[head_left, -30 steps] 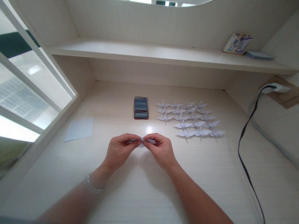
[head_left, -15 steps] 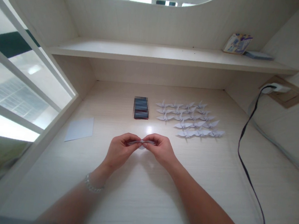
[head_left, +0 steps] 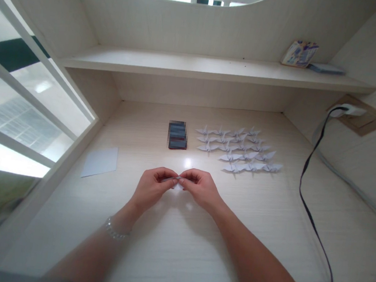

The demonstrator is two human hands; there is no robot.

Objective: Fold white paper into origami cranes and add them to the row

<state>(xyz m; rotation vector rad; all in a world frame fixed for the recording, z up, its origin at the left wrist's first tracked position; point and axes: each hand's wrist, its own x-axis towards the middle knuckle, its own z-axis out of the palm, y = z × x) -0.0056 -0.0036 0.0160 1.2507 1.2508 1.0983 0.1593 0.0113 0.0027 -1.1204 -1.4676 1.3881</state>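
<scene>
Between my two hands is a small folded piece of white paper, mostly hidden by the fingers and held above the desk. My left hand pinches its left side between thumb and fingers. On the other side my right hand pinches it the same way, the two thumbs nearly meeting. Beyond my right hand, several white paper cranes stand in rows on the desk. A flat sheet of white paper lies to the left of my left hand.
A dark, blurred-out rectangular object lies behind my hands. On the right, a black cable runs from a wall socket down across the desk. The shelf above carries a small colourful box and a flat bluish item.
Both hands keep their pinch on the paper and have barely shifted. Slightly more white paper shows below the fingertips.
</scene>
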